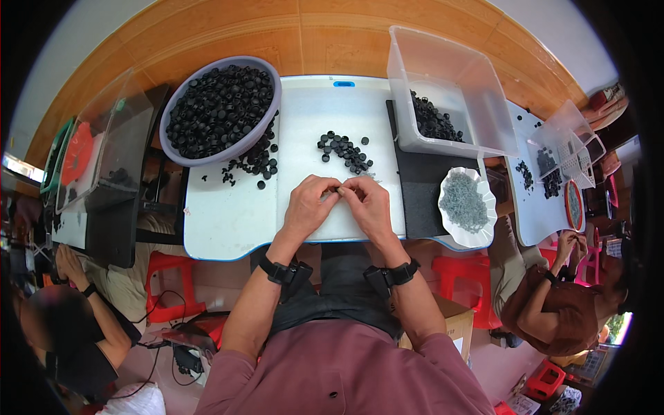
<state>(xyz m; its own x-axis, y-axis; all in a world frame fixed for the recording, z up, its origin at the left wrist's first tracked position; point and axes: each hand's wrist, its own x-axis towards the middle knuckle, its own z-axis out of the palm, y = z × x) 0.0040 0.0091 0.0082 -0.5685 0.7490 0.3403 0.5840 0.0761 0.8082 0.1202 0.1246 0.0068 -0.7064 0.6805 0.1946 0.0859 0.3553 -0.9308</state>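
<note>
While both hands meet over the white table's (pixel 228 221) near edge, the small stuff stays hard to read.
Left hand: left hand (pixel 309 205) curled, fingertips pinched in toward the right; something tiny sits between them, too small to name.
Right hand: right hand (pixel 369 204) fingers bent and closed, tips touching the left hand's; what it grips is hidden behind the knuckles.
Loose caps: small cluster of black caps (pixel 344 151) on the table just beyond the hands, apart from them.
Bowl: grey bowl (pixel 176 111) far left, heaped with black caps, more spilled beside it.
Bin: clear bin (pixel 449 76) far right, a few black parts in its corner.
Dish: white dish (pixel 484 197) to the right, full of grey bits, possibly pins, too fine to tell.
Edges: two other people at left and right, cut off by the rim.
</note>
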